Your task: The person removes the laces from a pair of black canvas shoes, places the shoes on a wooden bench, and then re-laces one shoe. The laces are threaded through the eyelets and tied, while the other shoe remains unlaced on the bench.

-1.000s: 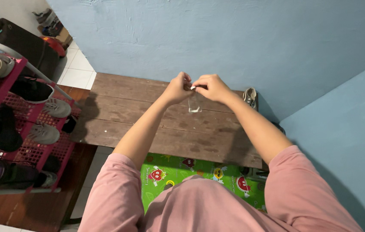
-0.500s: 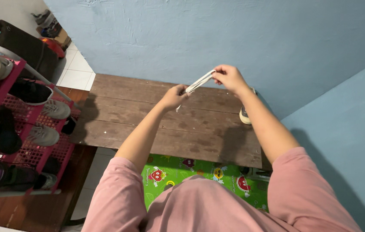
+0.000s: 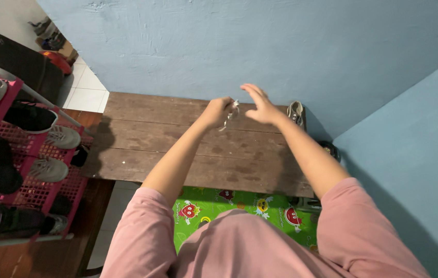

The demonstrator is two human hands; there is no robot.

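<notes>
My left hand [image 3: 217,110] is closed around a bunched white lace [image 3: 228,117], whose short end dangles just below the fist, above the far part of a dark wooden table [image 3: 147,139]. My right hand [image 3: 260,105] hovers right beside it with the fingers stretched out and apart, its fingertips close to the top of the lace. I cannot tell whether they touch it. A small grey sneaker [image 3: 296,112] stands on the table's far right corner, just beyond my right wrist.
A pink shoe rack [image 3: 20,157] with several shoes stands at the left. A black bag [image 3: 20,59] lies behind it. A green cartoon mat [image 3: 239,208] covers the floor under the table's near edge. Blue walls close off the back and right. A dark shoe [image 3: 329,149] sits by the right wall.
The lace was pulled taut between both hands half a second ago. Now my right hand has let go and opened, and the lace hangs bunched from my left hand.
</notes>
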